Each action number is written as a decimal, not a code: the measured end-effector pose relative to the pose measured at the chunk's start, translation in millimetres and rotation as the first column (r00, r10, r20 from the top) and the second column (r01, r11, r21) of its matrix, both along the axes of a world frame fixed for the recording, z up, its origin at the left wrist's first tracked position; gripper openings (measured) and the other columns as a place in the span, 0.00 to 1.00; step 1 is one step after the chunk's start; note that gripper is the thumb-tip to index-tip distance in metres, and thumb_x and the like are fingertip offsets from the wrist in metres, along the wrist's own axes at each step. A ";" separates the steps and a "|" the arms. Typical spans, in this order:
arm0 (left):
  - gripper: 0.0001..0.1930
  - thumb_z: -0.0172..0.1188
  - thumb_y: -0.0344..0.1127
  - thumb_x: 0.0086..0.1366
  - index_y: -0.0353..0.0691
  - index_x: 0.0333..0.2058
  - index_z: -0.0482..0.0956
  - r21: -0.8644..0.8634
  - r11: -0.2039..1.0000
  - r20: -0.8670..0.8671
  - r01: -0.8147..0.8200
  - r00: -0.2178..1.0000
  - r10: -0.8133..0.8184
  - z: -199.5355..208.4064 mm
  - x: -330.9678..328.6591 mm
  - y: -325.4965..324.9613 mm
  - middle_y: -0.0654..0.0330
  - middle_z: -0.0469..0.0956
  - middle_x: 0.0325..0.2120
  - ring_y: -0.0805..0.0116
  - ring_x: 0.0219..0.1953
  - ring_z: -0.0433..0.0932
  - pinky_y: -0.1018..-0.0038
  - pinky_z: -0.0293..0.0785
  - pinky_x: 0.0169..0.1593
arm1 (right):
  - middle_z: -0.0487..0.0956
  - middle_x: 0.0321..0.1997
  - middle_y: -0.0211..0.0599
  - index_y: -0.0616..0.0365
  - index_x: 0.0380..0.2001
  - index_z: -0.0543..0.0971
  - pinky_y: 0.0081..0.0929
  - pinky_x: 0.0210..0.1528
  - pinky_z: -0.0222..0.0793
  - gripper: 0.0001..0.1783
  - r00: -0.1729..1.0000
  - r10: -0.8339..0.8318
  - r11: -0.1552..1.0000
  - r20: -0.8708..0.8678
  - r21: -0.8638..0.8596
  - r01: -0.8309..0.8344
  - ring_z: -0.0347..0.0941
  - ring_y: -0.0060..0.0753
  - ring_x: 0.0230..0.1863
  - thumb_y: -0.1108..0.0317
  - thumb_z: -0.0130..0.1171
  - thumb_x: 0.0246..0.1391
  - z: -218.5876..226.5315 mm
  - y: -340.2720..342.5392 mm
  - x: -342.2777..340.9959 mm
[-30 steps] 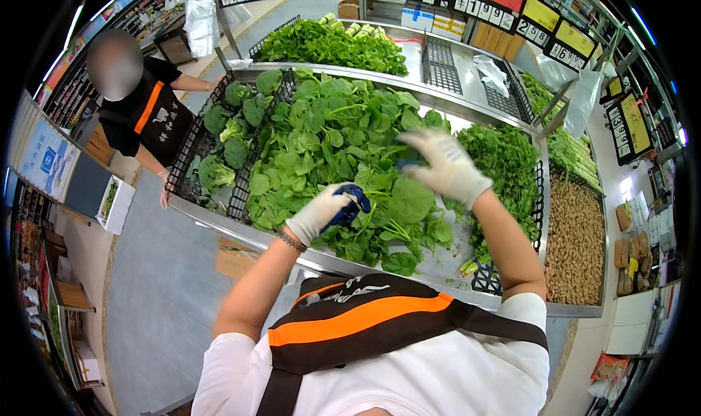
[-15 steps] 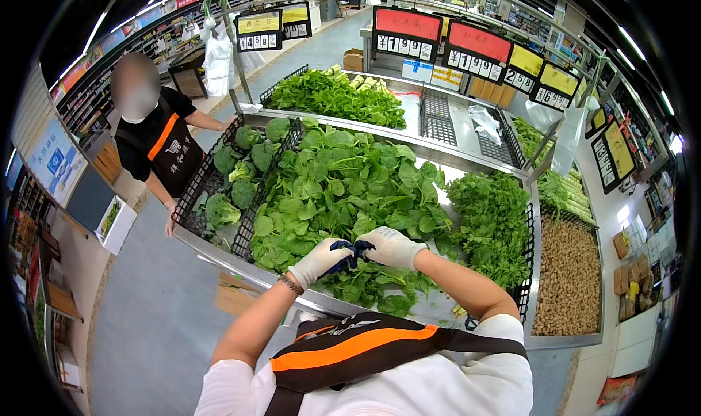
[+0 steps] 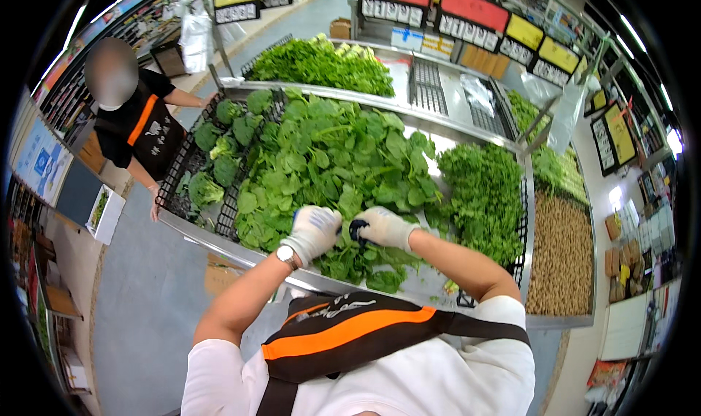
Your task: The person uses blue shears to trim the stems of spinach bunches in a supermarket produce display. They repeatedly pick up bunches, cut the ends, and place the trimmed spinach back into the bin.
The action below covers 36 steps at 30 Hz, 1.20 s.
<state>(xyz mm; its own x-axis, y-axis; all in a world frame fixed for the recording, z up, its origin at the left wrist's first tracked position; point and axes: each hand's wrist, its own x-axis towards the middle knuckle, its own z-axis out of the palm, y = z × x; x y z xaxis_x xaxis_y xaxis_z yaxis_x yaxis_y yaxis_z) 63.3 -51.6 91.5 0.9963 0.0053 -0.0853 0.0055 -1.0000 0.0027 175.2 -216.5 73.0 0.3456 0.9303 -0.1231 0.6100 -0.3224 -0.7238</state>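
Both my hands wear white work gloves with dark blue palms, above the near part of a heap of broad-leaved greens [image 3: 343,149]. My left hand [image 3: 315,231] is closed with its back turned up, a watch [image 3: 286,255] on that wrist. My right hand [image 3: 383,227] has its fingers curled in, the blue fingertips pointing toward the left hand with a small gap between the two. Whatever either hand may grip is hidden by the gloves. Leaves lie right beneath both hands, along the metal stand's front edge [image 3: 328,284].
Broccoli [image 3: 223,170] fills a black crate on the left, where a co-worker [image 3: 142,124] in a dark apron rests hands on the stand. Frilly greens [image 3: 478,197] lie to the right, then a bin of knobbly brown produce [image 3: 558,255]. Price signs [image 3: 471,21] hang overhead.
My hands were together at the fingertips and are now apart. The left has rolled so its back and the watch face show. The whole view has shifted slightly.
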 end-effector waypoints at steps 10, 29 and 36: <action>0.15 0.50 0.43 0.70 0.39 0.45 0.75 -0.618 -0.699 -0.606 -0.359 0.784 0.134 -85.7 -19.1 26.7 0.63 0.70 0.22 0.73 0.23 0.67 0.77 0.65 0.26 | 0.75 0.54 0.54 0.55 0.61 0.66 0.39 0.58 0.66 0.34 0.830 -0.503 0.842 0.243 -0.081 0.534 0.71 0.53 0.56 0.51 0.57 0.55 -80.1 -64.6 159.8; 0.10 0.58 0.37 0.64 0.38 0.40 0.75 -0.351 -0.923 -0.605 -0.157 0.791 0.095 -153.7 -56.6 67.5 0.57 0.77 0.37 0.68 0.32 0.70 0.73 0.66 0.36 | 0.80 0.48 0.46 0.52 0.45 0.79 0.41 0.53 0.71 0.16 0.448 -0.749 0.449 0.488 -0.123 0.885 0.75 0.50 0.52 0.62 0.53 0.53 -186.2 -1.2 379.5; 0.14 0.63 0.36 0.60 0.36 0.42 0.75 -0.380 -0.897 -0.659 -0.227 0.746 0.090 -149.1 -9.8 80.6 0.61 0.73 0.33 0.72 0.29 0.67 0.78 0.64 0.32 | 0.81 0.44 0.45 0.51 0.44 0.79 0.40 0.49 0.72 0.14 0.372 -0.768 0.420 0.522 -0.028 0.907 0.76 0.50 0.47 0.64 0.55 0.53 -198.0 -0.2 387.0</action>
